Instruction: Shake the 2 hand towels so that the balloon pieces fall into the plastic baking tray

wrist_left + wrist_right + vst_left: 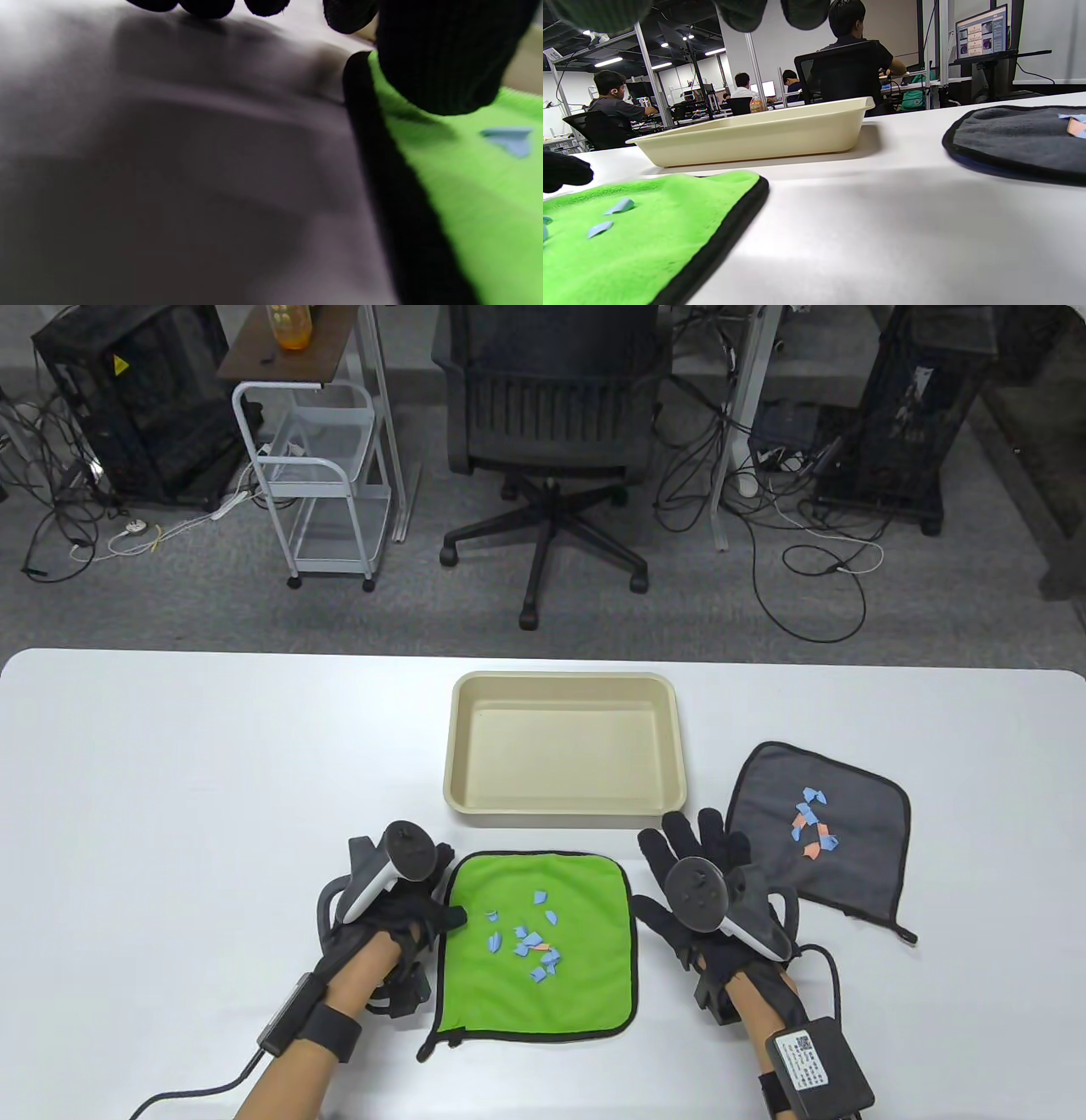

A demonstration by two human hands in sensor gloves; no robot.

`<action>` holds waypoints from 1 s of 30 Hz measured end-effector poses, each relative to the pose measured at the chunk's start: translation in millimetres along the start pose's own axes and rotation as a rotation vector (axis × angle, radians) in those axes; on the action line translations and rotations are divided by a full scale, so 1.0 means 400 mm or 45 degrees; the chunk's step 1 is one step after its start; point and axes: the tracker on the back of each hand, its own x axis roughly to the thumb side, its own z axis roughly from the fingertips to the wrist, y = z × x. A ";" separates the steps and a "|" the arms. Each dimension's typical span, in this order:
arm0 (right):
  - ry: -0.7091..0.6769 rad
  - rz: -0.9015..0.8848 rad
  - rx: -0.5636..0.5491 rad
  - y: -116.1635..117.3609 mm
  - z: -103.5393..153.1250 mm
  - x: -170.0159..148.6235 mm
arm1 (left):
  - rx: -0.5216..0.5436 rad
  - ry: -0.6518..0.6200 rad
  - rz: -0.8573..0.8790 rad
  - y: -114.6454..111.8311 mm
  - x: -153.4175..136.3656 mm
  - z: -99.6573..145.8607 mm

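Note:
A green hand towel lies flat near the table's front edge, with several blue balloon pieces and an orange scrap on it. My left hand is at its left edge, the thumb hanging just over the black hem of the green towel and gripping nothing. A grey hand towel with balloon pieces lies to the right. My right hand rests open on the table between the two towels, fingers spread. The cream plastic baking tray stands empty behind the green towel.
In the right wrist view, the tray stands beyond the green towel, with the grey towel at right. Beyond the white table's far edge are an office chair, a white cart and floor cables.

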 end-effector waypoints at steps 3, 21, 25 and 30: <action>-0.003 0.004 -0.001 0.000 0.000 0.001 | 0.015 0.008 -0.049 -0.005 0.007 0.000; 0.008 0.011 0.022 0.003 0.000 0.000 | 0.099 0.112 0.078 -0.013 0.017 0.015; 0.009 0.013 0.025 0.003 0.000 0.000 | 0.130 0.111 0.084 -0.012 0.022 0.020; 0.011 0.016 0.030 0.003 0.000 0.001 | 0.080 0.090 0.166 -0.012 0.026 0.024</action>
